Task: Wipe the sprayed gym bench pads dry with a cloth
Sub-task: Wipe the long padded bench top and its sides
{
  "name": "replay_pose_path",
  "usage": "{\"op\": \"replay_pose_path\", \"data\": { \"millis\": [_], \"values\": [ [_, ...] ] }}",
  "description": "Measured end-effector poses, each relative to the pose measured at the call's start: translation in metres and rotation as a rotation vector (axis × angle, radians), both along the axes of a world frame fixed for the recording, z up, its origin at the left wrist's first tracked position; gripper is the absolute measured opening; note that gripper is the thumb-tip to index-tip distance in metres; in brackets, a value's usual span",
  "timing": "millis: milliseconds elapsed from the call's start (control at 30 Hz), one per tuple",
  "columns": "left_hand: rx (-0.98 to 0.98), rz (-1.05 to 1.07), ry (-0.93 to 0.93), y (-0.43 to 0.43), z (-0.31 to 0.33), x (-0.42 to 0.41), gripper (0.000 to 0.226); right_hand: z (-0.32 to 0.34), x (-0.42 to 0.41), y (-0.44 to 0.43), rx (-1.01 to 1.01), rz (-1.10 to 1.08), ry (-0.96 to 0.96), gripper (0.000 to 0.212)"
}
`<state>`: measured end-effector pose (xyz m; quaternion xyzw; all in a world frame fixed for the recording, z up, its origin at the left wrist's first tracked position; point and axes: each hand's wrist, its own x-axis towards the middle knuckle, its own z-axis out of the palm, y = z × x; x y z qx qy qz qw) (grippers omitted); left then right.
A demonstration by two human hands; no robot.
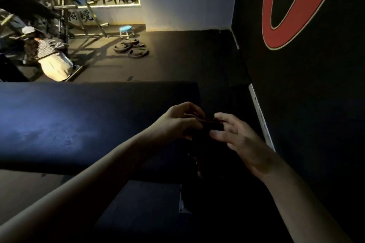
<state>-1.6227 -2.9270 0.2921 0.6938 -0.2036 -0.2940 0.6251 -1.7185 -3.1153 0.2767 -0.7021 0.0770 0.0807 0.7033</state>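
Head view, left hand (177, 122), right hand (242, 141), fingers (190, 105) pinching cloth (207, 131), over bench pad (79, 120)

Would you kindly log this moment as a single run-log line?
stage: handling cloth | left hand pinches dark cloth | right hand at cloth, grip unclear | black padded bench: smudges left of hands

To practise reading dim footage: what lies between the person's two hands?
Head view: a dark cloth, bunched between the left hand and right hand, both holding it; its edges vanish in shadow.
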Motion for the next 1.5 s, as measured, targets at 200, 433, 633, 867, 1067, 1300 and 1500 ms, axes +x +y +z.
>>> {"op": "replay_pose_path", "data": {
  "millis": [200, 433, 633, 867, 1067, 1300, 1500],
  "values": [
    [0.559, 0.226, -0.64, -0.018, -0.024, 0.021, 0.03, -0.047, 0.003, -0.016, 0.1, -0.249, -0.02, 0.015],
    [0.693, 0.411, -1.024, 0.006, -0.07, 0.019, 0.028, -0.093, 0.032, 0.019, -0.128, -0.386, -0.1, 0.011],
    [0.636, 0.456, -1.052, 0.006, -0.079, 0.015, 0.024, -0.1, -0.023, 0.048, -0.122, -0.253, -0.242, 0.01],
    [0.612, 0.487, -1.026, 0.005, -0.079, 0.013, 0.021, -0.095, 0.085, 0.037, -0.377, -0.504, -0.191, 0.034],
    [0.691, 0.523, -0.979, 0.004, -0.075, 0.017, 0.023, -0.101, 0.183, 0.004, -0.502, -0.475, -0.264, 0.052],
    [0.885, 0.814, -0.74, -0.058, -0.069, 0.089, 0.035, -0.104, 0.229, -0.056, -0.352, -0.02, -0.304, 0.018],
    [1.086, 0.937, -0.529, -0.099, -0.073, 0.121, 0.056, -0.101, 0.214, -0.089, -0.137, 0.293, -0.257, 0.013]
  ]
}}
